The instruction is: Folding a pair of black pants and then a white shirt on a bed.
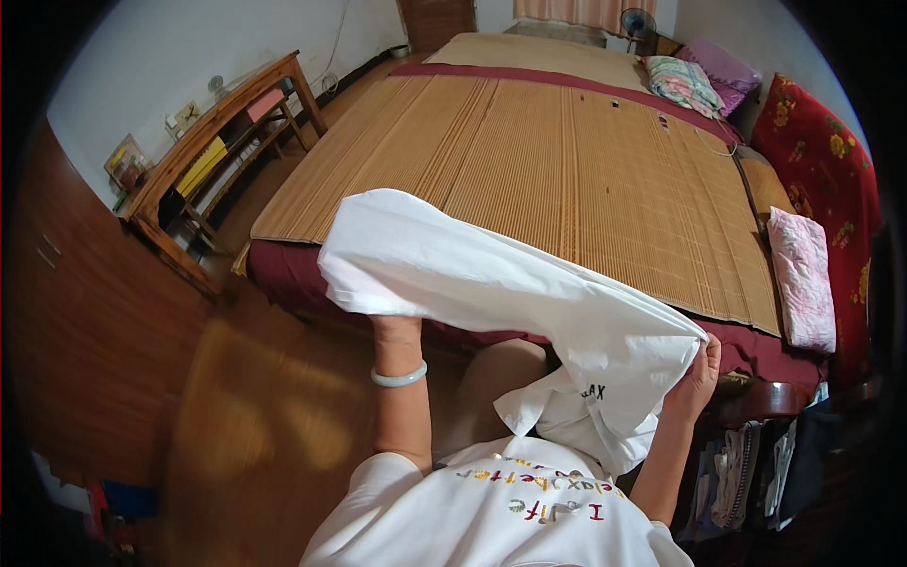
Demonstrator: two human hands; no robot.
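Note:
A white cloth garment (453,273), probably a shirt, is stretched in front of me above the near edge of the bed. My right hand (703,368) pinches its right end between thumb and fingers. Dark printed letters show on the part that hangs down toward my lap. My left hand is covered by the cloth; only the wrist (397,337) and the forearm with a pale bangle (399,375) come out below it. Whether those hidden fingers grip the fabric cannot be seen.
The bed bears a bamboo mat (496,163) over a dark red sheet (290,276). Pillows (684,85) and a folded pink-white cloth (801,280) line its right side. Folded clothes (737,468) fill a compartment at lower right. A wooden desk (212,135) and a wardrobe (92,305) stand left.

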